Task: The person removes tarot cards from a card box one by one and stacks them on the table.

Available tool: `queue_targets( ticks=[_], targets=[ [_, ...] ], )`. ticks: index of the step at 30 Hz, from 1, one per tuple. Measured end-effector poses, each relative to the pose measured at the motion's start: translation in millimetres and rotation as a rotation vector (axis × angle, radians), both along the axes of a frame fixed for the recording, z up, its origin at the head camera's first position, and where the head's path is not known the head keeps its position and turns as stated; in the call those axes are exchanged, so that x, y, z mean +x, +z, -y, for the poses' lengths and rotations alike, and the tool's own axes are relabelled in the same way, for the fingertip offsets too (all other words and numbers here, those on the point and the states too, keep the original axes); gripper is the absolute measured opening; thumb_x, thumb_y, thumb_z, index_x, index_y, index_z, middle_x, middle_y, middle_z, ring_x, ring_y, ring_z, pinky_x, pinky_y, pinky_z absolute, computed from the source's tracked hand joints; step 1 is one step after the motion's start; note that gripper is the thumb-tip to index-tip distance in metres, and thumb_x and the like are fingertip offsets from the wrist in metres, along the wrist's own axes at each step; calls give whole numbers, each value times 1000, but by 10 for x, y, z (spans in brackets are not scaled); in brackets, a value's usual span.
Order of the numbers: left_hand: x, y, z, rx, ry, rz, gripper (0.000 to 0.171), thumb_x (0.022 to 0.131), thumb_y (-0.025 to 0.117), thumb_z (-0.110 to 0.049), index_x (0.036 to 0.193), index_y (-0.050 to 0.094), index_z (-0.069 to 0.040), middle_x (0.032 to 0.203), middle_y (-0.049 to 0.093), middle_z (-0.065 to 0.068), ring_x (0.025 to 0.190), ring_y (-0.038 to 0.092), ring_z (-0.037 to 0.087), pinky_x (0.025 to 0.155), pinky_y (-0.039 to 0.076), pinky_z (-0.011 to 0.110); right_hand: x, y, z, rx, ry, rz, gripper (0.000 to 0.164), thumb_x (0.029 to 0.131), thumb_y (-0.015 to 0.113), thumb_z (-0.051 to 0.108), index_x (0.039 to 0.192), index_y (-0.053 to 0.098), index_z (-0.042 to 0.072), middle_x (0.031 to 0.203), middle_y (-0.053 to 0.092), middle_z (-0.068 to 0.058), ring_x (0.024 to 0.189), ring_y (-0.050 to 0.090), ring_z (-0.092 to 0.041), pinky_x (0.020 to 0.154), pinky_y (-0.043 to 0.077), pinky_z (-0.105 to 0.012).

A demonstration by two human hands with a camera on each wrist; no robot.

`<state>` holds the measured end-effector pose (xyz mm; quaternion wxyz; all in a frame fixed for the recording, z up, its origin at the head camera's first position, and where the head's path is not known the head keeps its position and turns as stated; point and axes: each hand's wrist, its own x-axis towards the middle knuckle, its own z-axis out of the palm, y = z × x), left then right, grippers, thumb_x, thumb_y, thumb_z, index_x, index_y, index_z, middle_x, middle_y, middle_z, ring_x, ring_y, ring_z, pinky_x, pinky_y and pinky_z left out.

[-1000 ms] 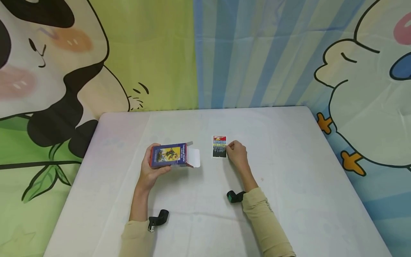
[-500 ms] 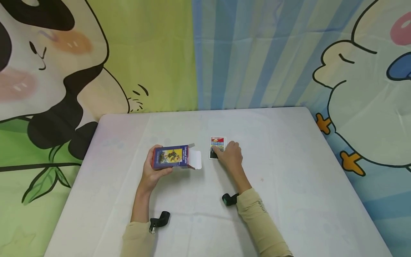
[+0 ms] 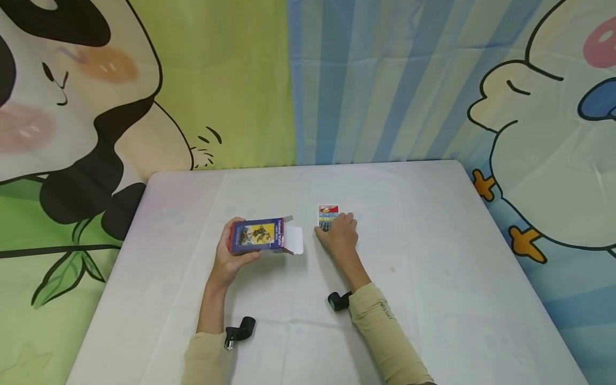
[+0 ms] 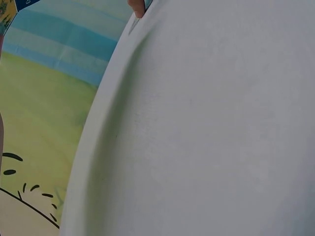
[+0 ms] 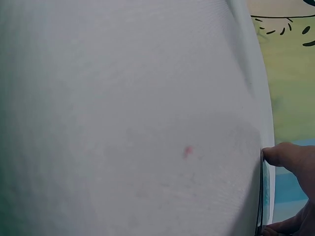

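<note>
My left hand [image 3: 226, 263] grips a blue tarot card box [image 3: 257, 235] with a yellow picture, held above the table. The box's white end flap [image 3: 294, 240] stands open and points right, toward the cards. Just right of it, my right hand [image 3: 341, 236] pinches a small stack of tarot cards [image 3: 329, 212] by its sides, thumb left and fingers right; the hand hides the lower part of the top card. In the right wrist view, thumb and fingertips touch the thin stack of cards [image 5: 261, 191], seen edge-on. Only a corner of the box [image 4: 7, 15] shows in the left wrist view.
A white cloth covers the table [image 3: 409, 230]. Behind its far edge hangs a cartoon-printed curtain [image 3: 375, 80]. Each sleeve carries a black wrist camera, one near the left cuff [image 3: 239, 330] and one near the right [image 3: 339, 301].
My right hand has shifted from the card stack's right edge to span its lower part, thumb now at the left side. The left hand and box have drifted only slightly right.
</note>
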<state>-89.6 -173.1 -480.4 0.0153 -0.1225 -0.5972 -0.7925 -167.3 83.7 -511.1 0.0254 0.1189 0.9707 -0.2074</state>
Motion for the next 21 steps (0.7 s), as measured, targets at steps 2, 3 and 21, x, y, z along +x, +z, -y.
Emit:
queue_targets(
  ticks=[2,3,21],
  targets=[
    [-4,5,-2,-4,0,5,84,68,71,20,138,33,-6,121,53,-2,104,57,8,82,54,20,-2,0,2,-6,-2,2,69,80,70,49,114,50,-7,106,49,-18,96,48,-29,66,52,-39],
    [-5,6,-3,-8,0,7,84,68,71,20,139,32,-3,120,53,-2,104,57,8,82,54,20,-1,-2,4,-7,-5,5,68,80,70,49,114,50,-7,106,48,-18,96,48,-29,67,52,-39],
    [-23,-14,-39,-94,22,8,83,68,70,19,139,30,0,121,52,-3,107,53,9,87,51,18,517,763,109,-741,296,-154,20,93,63,22,97,65,2,78,68,-11,67,62,-15,60,53,-23]
  ],
)
